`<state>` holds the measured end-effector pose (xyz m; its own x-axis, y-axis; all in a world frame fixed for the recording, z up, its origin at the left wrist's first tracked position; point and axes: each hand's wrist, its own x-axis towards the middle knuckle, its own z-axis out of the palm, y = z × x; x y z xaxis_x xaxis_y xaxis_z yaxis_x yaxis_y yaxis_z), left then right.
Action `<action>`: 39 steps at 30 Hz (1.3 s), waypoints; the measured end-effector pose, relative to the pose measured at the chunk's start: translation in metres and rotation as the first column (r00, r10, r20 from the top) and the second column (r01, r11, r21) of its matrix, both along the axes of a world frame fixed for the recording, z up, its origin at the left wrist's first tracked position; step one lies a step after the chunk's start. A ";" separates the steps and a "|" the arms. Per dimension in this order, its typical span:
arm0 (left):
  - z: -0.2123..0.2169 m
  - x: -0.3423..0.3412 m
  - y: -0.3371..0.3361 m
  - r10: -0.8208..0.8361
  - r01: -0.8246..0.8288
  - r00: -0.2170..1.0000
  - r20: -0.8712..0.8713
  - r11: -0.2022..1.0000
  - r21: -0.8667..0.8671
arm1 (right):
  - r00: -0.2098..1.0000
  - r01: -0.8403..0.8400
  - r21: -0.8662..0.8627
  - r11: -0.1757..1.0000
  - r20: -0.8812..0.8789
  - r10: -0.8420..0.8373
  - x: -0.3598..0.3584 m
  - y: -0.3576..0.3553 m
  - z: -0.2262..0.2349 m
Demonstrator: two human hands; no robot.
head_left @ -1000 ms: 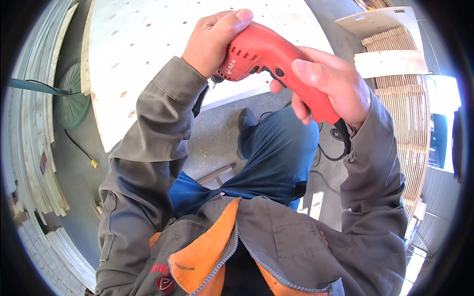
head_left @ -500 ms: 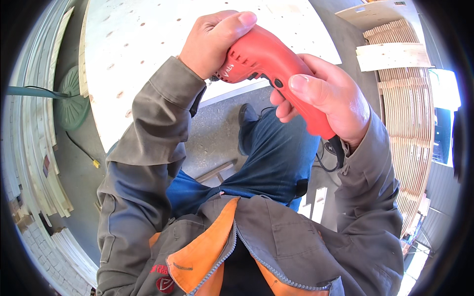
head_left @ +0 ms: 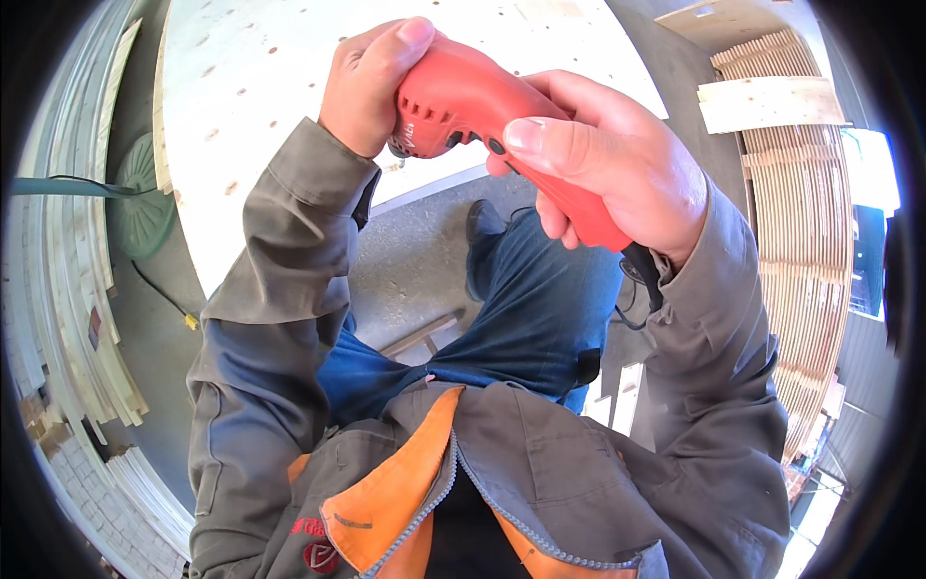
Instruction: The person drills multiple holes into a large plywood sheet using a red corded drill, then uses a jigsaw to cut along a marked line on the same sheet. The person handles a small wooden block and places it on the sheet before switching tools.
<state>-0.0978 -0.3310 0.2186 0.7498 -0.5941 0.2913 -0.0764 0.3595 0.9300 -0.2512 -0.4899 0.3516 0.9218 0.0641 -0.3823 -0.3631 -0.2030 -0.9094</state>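
A red corded power drill is held up in front of me, above the edge of a pale wooden panel. My left hand is closed around its front end, thumb on top; the fingers hide the chuck and whatever it may hold. Around the handle wraps my right hand, its thumb lying beside a round black button and its fingers curled underneath. A black cord leaves the bottom of the handle by my right wrist.
Long boards are stacked at the left, near a round green base with a pole. A cable with a yellow end lies on the floor. Stacked wooden slats stand at the right. My legs are below the drill.
Both hands have shifted the drill to the left, and it has turned slightly. My right thumb has moved further forward along the handle. Both hands keep their hold.
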 end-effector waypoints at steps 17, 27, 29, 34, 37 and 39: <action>-0.004 -0.019 0.017 0.022 -0.023 0.999 -0.029 0.999 -0.039 | 0.979 -0.019 0.033 0.999 -0.201 0.025 0.008 0.008 0.028; -0.016 -0.017 0.021 0.105 -0.103 0.994 0.017 0.992 -0.068 | 0.977 -0.110 -0.014 0.994 -0.183 0.106 0.017 0.015 0.033; -0.017 -0.019 0.022 0.109 -0.108 0.994 0.008 0.991 -0.083 | 0.978 -0.130 -0.029 0.991 -0.171 0.123 0.018 0.017 0.033; -0.023 -0.020 0.024 0.122 -0.130 0.991 -0.056 0.981 -0.146 | 0.972 -0.181 -0.072 0.981 -0.164 0.167 0.025 0.018 0.034; -0.025 -0.016 0.027 0.151 -0.151 0.989 -0.013 0.981 -0.118 | 0.970 -0.200 -0.074 0.977 -0.154 0.187 0.029 0.019 0.033; -0.027 -0.015 0.027 0.155 -0.156 0.988 -0.016 0.982 -0.102 | 0.969 -0.198 -0.077 0.977 -0.166 0.183 0.032 0.020 0.033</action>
